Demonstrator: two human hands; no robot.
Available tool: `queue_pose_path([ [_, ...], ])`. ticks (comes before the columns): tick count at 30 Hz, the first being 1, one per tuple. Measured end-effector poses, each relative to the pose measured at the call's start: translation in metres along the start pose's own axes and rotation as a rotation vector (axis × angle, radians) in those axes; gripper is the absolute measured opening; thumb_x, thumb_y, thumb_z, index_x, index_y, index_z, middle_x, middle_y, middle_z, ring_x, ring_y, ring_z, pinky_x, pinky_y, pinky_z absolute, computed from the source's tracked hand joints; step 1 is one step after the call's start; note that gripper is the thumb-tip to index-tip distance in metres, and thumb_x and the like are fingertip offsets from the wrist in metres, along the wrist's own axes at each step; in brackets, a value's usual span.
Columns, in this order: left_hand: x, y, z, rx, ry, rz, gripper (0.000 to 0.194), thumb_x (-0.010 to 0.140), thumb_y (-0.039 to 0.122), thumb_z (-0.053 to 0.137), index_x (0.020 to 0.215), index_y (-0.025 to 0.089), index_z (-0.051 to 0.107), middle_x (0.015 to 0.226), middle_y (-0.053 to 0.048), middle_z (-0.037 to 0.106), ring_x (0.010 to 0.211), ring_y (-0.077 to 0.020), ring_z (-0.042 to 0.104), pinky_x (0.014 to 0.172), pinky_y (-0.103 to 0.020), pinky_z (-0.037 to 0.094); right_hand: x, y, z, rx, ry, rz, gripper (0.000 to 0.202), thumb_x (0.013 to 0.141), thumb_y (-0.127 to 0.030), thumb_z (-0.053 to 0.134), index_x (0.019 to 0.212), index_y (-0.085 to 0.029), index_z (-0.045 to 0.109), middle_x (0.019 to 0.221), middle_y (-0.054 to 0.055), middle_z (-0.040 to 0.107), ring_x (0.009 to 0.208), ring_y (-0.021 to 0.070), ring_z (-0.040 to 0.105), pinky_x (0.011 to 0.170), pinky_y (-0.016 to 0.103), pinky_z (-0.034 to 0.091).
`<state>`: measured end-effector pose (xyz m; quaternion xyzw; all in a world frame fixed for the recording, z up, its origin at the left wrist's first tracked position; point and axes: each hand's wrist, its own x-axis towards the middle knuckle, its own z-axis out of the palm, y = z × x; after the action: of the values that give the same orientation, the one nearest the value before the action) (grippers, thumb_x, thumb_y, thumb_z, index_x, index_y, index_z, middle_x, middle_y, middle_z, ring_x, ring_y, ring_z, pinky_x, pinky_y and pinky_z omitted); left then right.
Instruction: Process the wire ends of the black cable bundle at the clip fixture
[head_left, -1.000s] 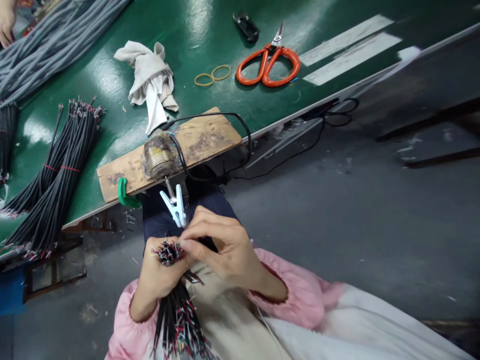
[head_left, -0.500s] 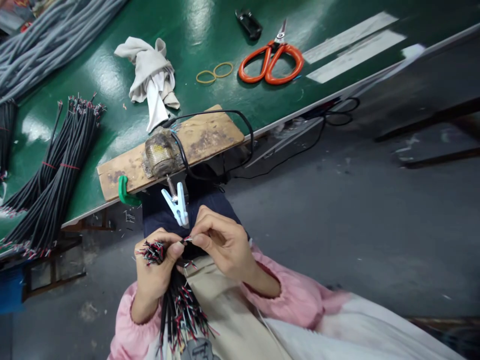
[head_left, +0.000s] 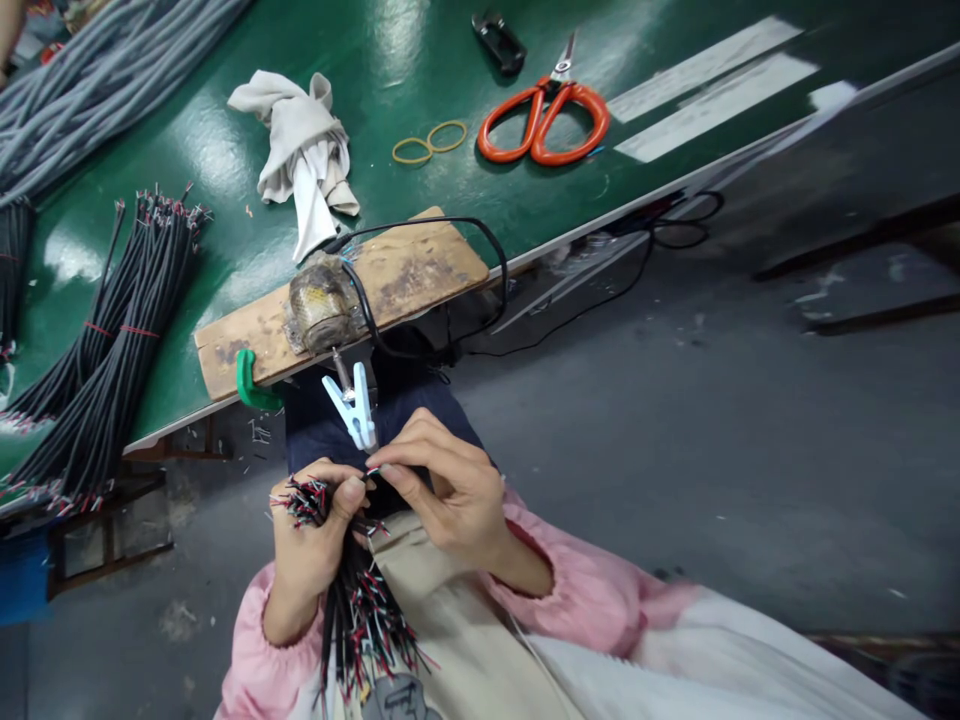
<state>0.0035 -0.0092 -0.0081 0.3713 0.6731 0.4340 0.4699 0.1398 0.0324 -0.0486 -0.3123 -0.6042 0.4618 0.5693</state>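
My left hand (head_left: 315,535) is closed round a bundle of black cables (head_left: 367,610), whose stripped ends show red, white and black wires above the fist and down over my lap. One cable end sticks out between its thumb and forefinger. My right hand (head_left: 446,490) pinches the thin coloured wires (head_left: 373,470) of that end between thumb and forefinger. Just beyond the hands, a light blue clothes peg (head_left: 356,408) is clipped on a metal shaft that comes out of a small tape-wrapped motor (head_left: 321,305).
The motor sits on a wooden board (head_left: 420,265), held to the green table (head_left: 217,230) by a green clamp (head_left: 251,380). Orange-handled scissors (head_left: 559,125), rubber bands (head_left: 429,143), a cloth (head_left: 300,140), a black cutter (head_left: 499,42), paper strips (head_left: 716,105), and cable bundles (head_left: 135,330) lie there.
My right fingers have shifted slightly up and left along the wires at the cable end. The left hand keeps its hold on the bundle, nearly still.
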Motion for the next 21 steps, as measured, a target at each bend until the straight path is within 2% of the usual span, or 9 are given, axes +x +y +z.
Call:
queue_pose_path([
  [3,0.002,0.001,0.000,0.017,-0.017,0.037,0.038,0.070,0.053,0.078,0.060,0.017,0.072,0.052,0.000,0.060,0.040,-0.0096,0.048,0.040,-0.022,0.039,0.001,0.002,0.002,0.207,-0.087,0.214,0.024,0.095,-0.035,0.057,0.081,-0.018,0.067,0.073,0.005,0.064,0.068,0.0169,0.056,0.068,0.034,0.048],
  [6,0.004,0.002,-0.001,0.034,-0.034,0.134,0.031,0.068,0.047,0.082,0.059,0.018,0.074,0.051,0.000,0.061,0.043,-0.0109,0.051,0.044,-0.023,0.041,0.004,0.008,0.003,0.615,-0.262,0.528,0.038,0.087,-0.054,0.066,0.076,-0.017,0.062,0.070,0.001,0.058,0.064,0.0131,0.053,0.063,0.027,0.046],
  [9,0.005,0.003,-0.002,0.058,-0.024,0.211,0.023,0.064,0.039,0.086,0.058,0.019,0.075,0.051,0.000,0.063,0.045,-0.0112,0.053,0.046,-0.023,0.043,0.006,0.011,0.001,0.767,-0.332,0.651,0.039,0.081,-0.055,0.072,0.076,-0.017,0.063,0.070,0.000,0.057,0.064,0.0114,0.053,0.064,0.026,0.046],
  [11,0.005,0.004,-0.003,0.053,-0.007,0.213,0.020,0.065,0.036,0.086,0.059,0.020,0.076,0.053,-0.001,0.065,0.045,-0.0109,0.054,0.046,-0.022,0.043,0.007,0.010,-0.003,0.677,-0.318,0.599,0.035,0.085,-0.051,0.069,0.080,-0.017,0.066,0.074,0.001,0.059,0.068,0.0122,0.054,0.068,0.026,0.046],
  [16,0.003,0.003,-0.003,0.019,-0.014,0.201,0.012,0.065,0.028,0.085,0.062,0.020,0.077,0.056,-0.001,0.067,0.043,-0.0100,0.054,0.044,-0.021,0.041,0.009,0.008,-0.009,0.425,-0.230,0.316,0.026,0.094,-0.043,0.062,0.094,-0.019,0.073,0.080,0.004,0.061,0.074,0.0143,0.054,0.066,0.028,0.044],
  [18,0.003,0.002,-0.003,0.002,-0.019,0.208,0.009,0.065,0.024,0.085,0.063,0.020,0.077,0.056,-0.001,0.068,0.044,-0.0100,0.055,0.045,-0.021,0.042,0.009,0.008,-0.009,0.398,-0.242,0.242,0.023,0.094,-0.040,0.062,0.092,-0.020,0.073,0.078,0.003,0.062,0.073,0.0145,0.053,0.066,0.029,0.043],
  [21,0.003,0.002,-0.002,-0.029,-0.007,0.214,0.008,0.063,0.020,0.085,0.062,0.021,0.077,0.056,0.000,0.068,0.045,-0.0097,0.056,0.046,-0.020,0.043,0.009,0.008,-0.006,0.381,-0.248,0.211,0.025,0.095,-0.039,0.061,0.083,-0.019,0.070,0.075,0.004,0.063,0.070,0.0147,0.054,0.064,0.029,0.044],
])
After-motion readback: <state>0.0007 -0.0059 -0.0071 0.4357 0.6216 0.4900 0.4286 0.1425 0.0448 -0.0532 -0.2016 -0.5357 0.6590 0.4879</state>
